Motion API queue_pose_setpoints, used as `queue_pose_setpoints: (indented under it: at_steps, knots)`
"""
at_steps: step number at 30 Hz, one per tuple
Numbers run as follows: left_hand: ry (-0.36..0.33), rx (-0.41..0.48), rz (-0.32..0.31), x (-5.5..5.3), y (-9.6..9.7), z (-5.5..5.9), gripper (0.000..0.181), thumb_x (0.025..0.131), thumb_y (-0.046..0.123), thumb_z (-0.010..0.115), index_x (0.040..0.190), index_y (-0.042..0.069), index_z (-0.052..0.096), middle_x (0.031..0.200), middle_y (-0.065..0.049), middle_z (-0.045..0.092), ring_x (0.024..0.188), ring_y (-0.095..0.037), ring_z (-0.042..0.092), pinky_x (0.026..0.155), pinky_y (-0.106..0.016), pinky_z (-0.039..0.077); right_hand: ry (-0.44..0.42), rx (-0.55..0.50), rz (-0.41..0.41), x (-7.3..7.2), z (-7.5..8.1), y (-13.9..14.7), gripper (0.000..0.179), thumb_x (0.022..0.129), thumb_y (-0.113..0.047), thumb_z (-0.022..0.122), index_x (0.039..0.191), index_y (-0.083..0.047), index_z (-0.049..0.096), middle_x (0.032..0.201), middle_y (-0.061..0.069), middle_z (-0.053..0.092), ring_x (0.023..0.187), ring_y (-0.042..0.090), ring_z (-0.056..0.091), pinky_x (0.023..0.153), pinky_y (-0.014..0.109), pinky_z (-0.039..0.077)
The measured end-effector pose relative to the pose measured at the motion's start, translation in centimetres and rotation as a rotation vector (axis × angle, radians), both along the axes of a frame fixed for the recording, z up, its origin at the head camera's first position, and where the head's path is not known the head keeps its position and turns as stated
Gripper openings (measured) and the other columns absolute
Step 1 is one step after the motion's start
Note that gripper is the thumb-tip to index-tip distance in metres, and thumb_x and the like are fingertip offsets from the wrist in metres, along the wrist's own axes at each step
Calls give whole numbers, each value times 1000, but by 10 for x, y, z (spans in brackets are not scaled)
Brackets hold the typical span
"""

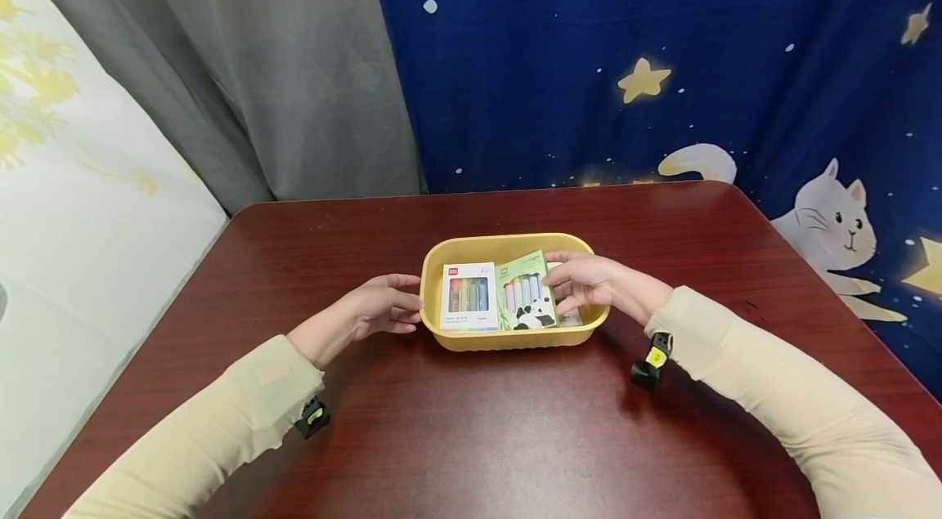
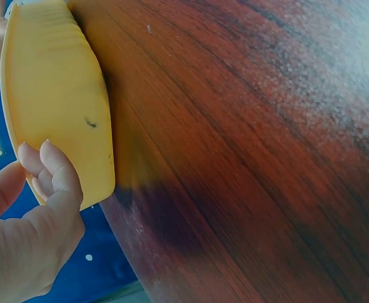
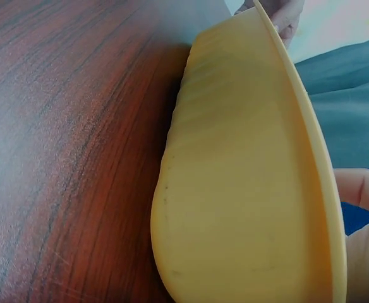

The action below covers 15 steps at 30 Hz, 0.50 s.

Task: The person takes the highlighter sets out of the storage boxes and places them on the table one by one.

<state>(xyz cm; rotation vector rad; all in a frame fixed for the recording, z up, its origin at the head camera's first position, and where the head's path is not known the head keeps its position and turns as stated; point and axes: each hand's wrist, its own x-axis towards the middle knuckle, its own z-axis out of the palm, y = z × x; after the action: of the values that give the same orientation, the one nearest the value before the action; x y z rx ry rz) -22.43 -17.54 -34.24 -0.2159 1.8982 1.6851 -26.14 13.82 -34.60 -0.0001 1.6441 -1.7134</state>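
Observation:
A yellow plastic basket (image 1: 515,342) stands on the table. My left hand (image 1: 386,306) is at its left end, fingers fairly straight, with the fingertips right at the outer wall; the left wrist view shows this hand (image 2: 42,214) beside the rim. Inside the basket lies a white box of coloured pens (image 1: 468,298). Next to it, tilted, is a green marker box (image 1: 526,290) with a panda picture. My right hand (image 1: 585,282) reaches over the right end and holds the green box by its right edge. In the right wrist view, the basket wall hides most of the right fingers.
Under the right hand, another whitish item (image 1: 570,317) partly shows in the basket. The dark red wooden table (image 1: 486,421) extends around the basket. Behind it hang a grey curtain (image 1: 294,69) and a blue curtain (image 1: 530,53) with stars and a cat.

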Motion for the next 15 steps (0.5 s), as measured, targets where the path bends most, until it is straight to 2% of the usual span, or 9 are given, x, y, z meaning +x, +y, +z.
queue_pose_setpoints:
  at_steps: [5, 15]
  knots:
    - [-1, 7, 4, 1, -1, 1, 57, 89, 2, 52, 139, 1, 23, 78, -4, 56, 65, -10, 59, 64, -26, 53, -9, -17, 11, 0, 1, -1, 70, 86, 8, 41, 145, -9, 7, 94, 10, 57, 82, 22, 61, 68, 42, 55]
    - [4, 21, -18, 1, -1, -1, 53, 89, 3, 52, 136, -1, 28, 77, -2, 58, 66, -10, 59, 65, -26, 53, 6, -4, 6, -1, 3, 4, 72, 85, 10, 40, 144, -5, 2, 89, 10, 59, 79, 20, 62, 70, 41, 55]
